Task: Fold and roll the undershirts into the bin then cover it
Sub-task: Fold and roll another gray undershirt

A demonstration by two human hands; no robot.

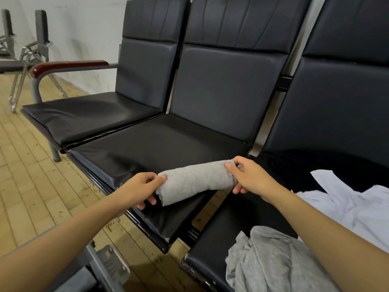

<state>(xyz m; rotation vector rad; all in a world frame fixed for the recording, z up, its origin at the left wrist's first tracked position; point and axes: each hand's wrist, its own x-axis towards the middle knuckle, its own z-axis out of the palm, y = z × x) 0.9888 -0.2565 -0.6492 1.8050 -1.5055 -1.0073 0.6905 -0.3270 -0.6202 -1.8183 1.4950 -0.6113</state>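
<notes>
In the lower middle of the frame, a light grey undershirt of soft knit cloth, rolled into a thick cylinder (194, 181), is lying across the front edge of the middle black padded bench seat (160, 144). Its surface is looking smooth, and the layers are showing at its left end. The left hand (143, 189) is gripping that left end, thumb on top and fingers curled below. The right hand (248, 175) is pinching the right end in the same way. At the lower right, a crumpled grey undershirt (271, 264) and a loose white undershirt (355, 205) are lying on the right black seat (210, 249).
</notes>
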